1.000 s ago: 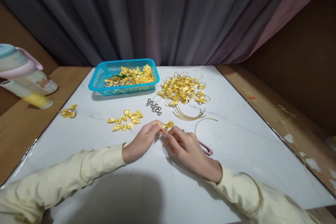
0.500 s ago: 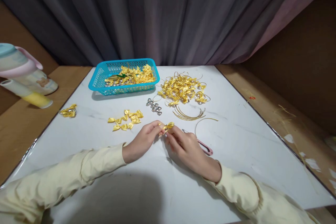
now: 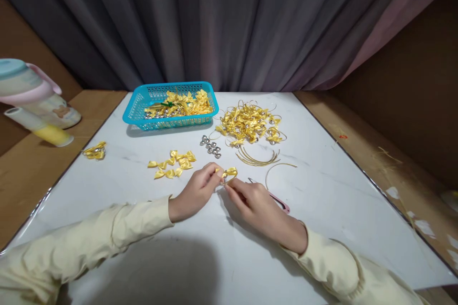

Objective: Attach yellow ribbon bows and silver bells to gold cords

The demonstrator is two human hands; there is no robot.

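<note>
Between my fingertips is a yellow ribbon bow (image 3: 232, 171) with a gold cord looped at it. My left hand (image 3: 198, 190) pinches the bow from the left side. The thumb and forefinger of my right hand (image 3: 259, 205) are closed at the lower part of the cord loop; the exact grip is too small to see fully. Left of my left hand lie several loose yellow bows (image 3: 170, 172). Small silver bells or beads (image 3: 211, 147) sit just beyond my hands. A pink-handled cutting tool (image 3: 282, 204) lies partly hidden behind my right hand.
A blue basket (image 3: 130, 113) holds bows and silver pieces. Beside it is a pile of bows with cord loops (image 3: 246, 123). Cut gold cords (image 3: 255, 158) lie nearer. One bow bundle (image 3: 95, 151) is at left, with a bottle (image 3: 43, 100) and a yellow roll (image 3: 52, 134) beyond the table edge.
My right hand has drawn slightly down and away from the bow, and the cord loop now shows more openly. My left hand keeps its pinch. The view has shifted slightly.
</note>
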